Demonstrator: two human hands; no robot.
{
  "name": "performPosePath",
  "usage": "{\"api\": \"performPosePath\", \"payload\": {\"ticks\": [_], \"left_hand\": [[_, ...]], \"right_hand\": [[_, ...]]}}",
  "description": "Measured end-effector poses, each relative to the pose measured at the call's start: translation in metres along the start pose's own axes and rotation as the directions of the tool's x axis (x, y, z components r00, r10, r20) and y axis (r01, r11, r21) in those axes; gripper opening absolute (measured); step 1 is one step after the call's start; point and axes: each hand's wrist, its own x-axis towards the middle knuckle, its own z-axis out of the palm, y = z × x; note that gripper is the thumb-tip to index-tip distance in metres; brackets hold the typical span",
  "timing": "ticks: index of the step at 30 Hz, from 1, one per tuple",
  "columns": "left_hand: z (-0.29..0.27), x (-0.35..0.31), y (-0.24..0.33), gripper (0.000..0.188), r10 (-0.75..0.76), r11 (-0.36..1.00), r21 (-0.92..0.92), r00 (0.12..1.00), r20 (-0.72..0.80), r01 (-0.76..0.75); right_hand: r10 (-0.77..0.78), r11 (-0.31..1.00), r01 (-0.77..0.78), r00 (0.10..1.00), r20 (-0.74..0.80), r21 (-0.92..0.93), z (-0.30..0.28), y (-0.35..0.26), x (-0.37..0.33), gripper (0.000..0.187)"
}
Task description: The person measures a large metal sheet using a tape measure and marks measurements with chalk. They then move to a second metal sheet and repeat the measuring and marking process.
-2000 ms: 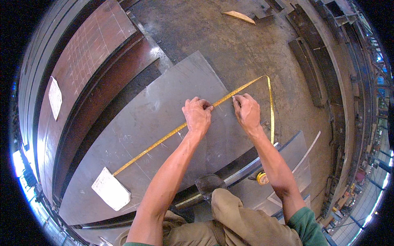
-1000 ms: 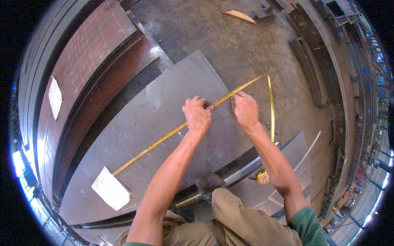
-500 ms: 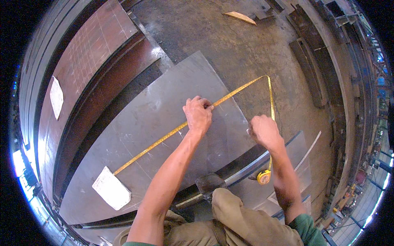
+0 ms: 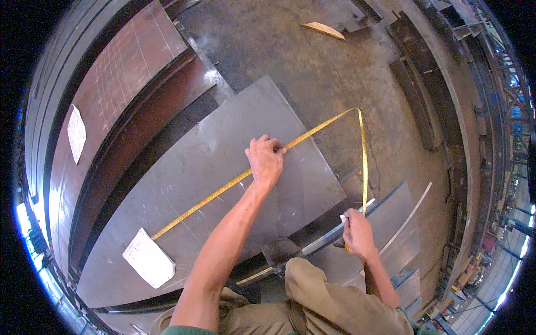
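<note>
A yellow tape measure blade [image 4: 218,191] runs slantwise over a grey steel plate [image 4: 167,195], from beside a white paper sheet [image 4: 149,258] past the far right edge. Beyond that edge it bends sharply and drops back toward me. My left hand [image 4: 264,162] is closed over the blade and rests on the plate. My right hand [image 4: 358,231], lower and to the right, is closed on a small white piece that looks like chalk. The yellow tape case [image 4: 348,248] is mostly hidden under that hand; whether the fingers touch it I cannot tell.
A curved brown steel plate [image 4: 131,61] with drawn lines and another paper [image 4: 76,134] stands at the left. A dark block [image 4: 282,252] is by my knee, next to a shiny metal bar [image 4: 329,235]. A wood scrap [image 4: 324,29] lies on the far floor.
My right hand has moved down toward me, from beside the plate's edge to the tape case. The hanging blade has shifted slightly left. My left hand keeps its hold.
</note>
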Motion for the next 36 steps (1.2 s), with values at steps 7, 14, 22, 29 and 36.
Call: {"api": "performPosePath", "payload": {"ticks": [7, 14, 22, 29, 36], "left_hand": [[-0.001, -0.003, -0.003, 0.013, -0.016, 1.000, -0.003, 1.000, 0.006, 0.016], [-0.019, 0.004, 0.004, 0.014, -0.027, 0.994, -0.107, 0.999, 0.028, 0.030], [-0.065, -0.008, 0.038, 0.011, 0.118, 0.993, -0.012, 0.993, 0.026, -0.117], [-0.124, -0.020, 0.016, 0.013, 0.225, 0.961, 0.184, 0.970, -0.089, -0.206], [-0.226, -0.025, 0.000, 0.013, 0.226, 0.917, 0.355, 0.970, -0.090, -0.181]], "right_hand": [[0.470, 0.882, -0.472, 0.879, -0.082, 0.001, -0.006, -0.014, -0.062, 0.066], [0.473, 0.880, -0.475, 0.878, -0.072, -0.005, 0.033, 0.022, -0.078, 0.074], [0.341, 0.931, -0.359, 0.919, -0.197, -0.065, 0.049, 0.040, -0.082, 0.071], [0.147, 0.983, -0.161, 0.978, -0.147, -0.091, 0.074, 0.077, -0.125, 0.078], [0.022, 0.995, -0.022, 1.000, -0.008, -0.101, 0.037, 0.089, -0.108, 0.073]]}}
